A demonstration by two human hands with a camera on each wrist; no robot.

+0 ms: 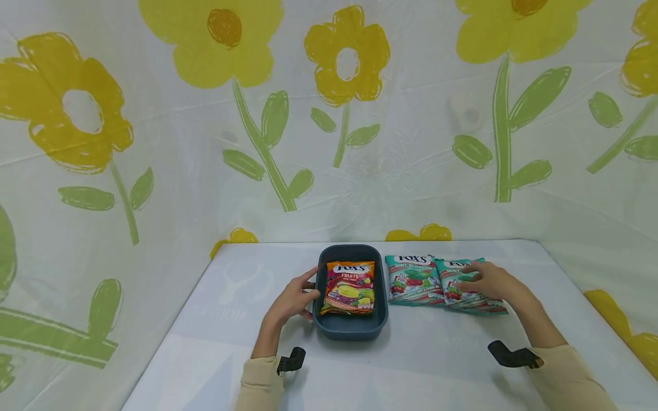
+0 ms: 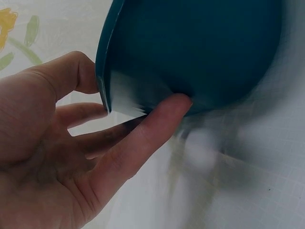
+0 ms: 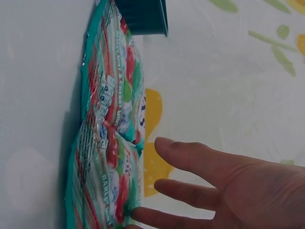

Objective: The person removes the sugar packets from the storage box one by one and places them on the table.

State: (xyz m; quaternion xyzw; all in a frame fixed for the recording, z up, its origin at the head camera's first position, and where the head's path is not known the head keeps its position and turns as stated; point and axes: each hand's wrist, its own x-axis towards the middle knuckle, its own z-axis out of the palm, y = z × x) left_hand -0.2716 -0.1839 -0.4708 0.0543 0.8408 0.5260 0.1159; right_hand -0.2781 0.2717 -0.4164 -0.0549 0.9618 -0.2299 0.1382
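Note:
In the head view, my left hand [image 1: 293,298] is at the left side of a dark blue tub [image 1: 349,331]. Its fingers spread along the tub's outer wall [image 2: 200,52] in the left wrist view, one fingertip pressed to it. Inside the tub lies an orange and red bag of Fox's Fruits candy [image 1: 349,288]. Over the rightmost green Fox's mint candy bag [image 1: 462,299] hovers my right hand [image 1: 490,279], its fingers spread and nothing held. A second mint candy bag [image 1: 413,279] lies beside it, their edges meeting.
The bags and tub rest on a white table [image 1: 226,319] near its back edge. Behind and around hangs a white curtain [image 1: 401,188] printed with yellow flowers. A black wrist camera [image 1: 514,355] sits on each cream sleeve.

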